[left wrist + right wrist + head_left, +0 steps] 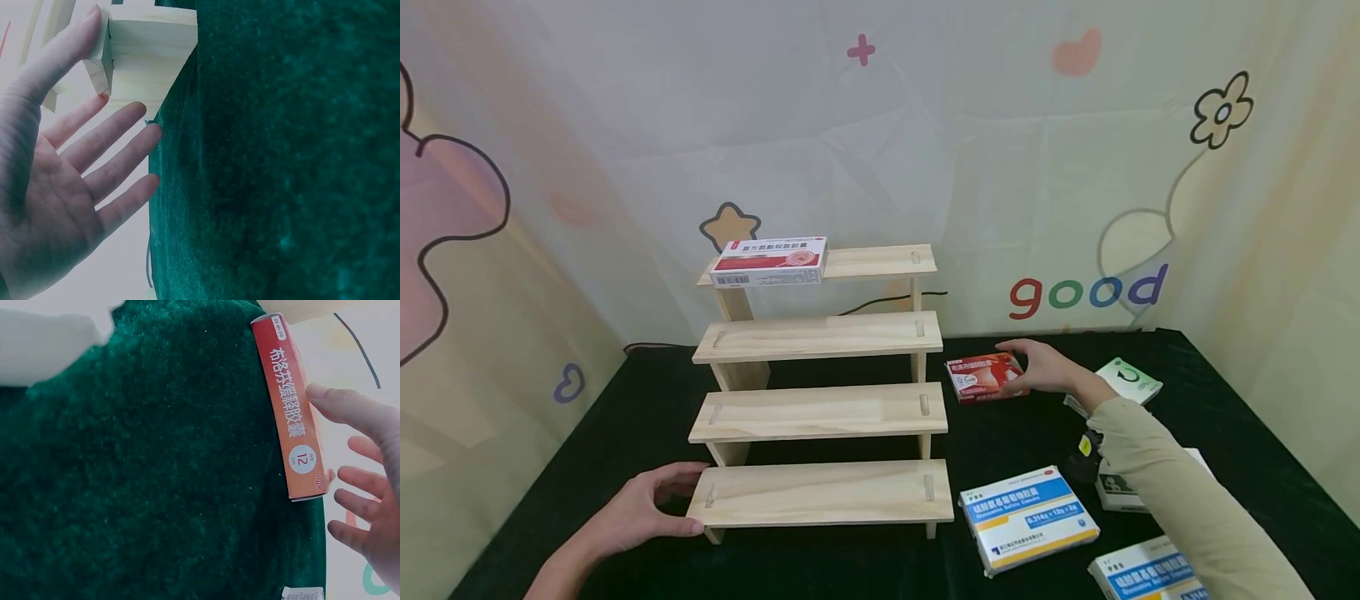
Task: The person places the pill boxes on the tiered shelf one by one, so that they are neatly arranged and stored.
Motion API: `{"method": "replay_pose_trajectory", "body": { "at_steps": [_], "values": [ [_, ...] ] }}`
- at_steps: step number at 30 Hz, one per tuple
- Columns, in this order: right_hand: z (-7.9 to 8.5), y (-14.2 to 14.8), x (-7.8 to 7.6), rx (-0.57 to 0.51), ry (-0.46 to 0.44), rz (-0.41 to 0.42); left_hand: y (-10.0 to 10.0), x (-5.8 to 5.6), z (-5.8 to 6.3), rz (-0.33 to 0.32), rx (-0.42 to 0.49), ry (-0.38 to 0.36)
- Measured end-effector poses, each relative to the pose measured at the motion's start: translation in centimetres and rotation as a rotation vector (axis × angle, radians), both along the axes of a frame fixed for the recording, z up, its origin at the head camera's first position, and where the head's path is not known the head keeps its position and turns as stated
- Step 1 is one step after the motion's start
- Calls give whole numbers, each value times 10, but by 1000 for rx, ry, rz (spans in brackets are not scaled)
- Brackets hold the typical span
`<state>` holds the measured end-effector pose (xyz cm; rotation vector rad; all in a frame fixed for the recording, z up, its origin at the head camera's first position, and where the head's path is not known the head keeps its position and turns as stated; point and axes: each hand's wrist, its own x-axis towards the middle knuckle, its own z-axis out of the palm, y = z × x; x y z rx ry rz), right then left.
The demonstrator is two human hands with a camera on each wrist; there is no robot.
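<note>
My left hand (643, 508) is at the left end of the lowest step of a wooden tiered stand (820, 493). Thumb and index finger hold that board's end from two sides; the other fingers stretch out free in the left wrist view. Right of the stand, my right hand (1047, 367) spans a red medicine box (973, 375) with thumb and fingers on opposite edges. The red box lies on the dark green cloth, its narrow printed side showing in the right wrist view. A white-and-red medicine box (769, 262) lies on the left of the top step.
Two blue-and-white medicine boxes (1028, 518) lie at the front right, one partly behind my sleeve (1195, 492). A green-and-white box (1129, 380), a further box (1118, 492) and a small black object (1084, 458) lie near my right forearm. A printed curtain hangs behind the table.
</note>
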<state>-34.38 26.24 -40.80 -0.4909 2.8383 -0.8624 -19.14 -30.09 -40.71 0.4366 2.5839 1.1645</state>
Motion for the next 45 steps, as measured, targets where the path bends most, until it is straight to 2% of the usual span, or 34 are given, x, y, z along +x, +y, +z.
{"method": "replay_pose_trajectory", "body": {
  "at_steps": [20,28,38,45],
  "values": [
    [-7,-5,-2,15,-22,-33,-1,0,1,-23,7,7],
    [-9,-4,-3,59,9,12,-1,0,0,-14,5,5],
    [-8,-5,-2,92,30,-7,0,0,0,-7,9,6],
    [-6,-5,6,126,77,14,0,0,-1,-3,7,6]
  ]
}}
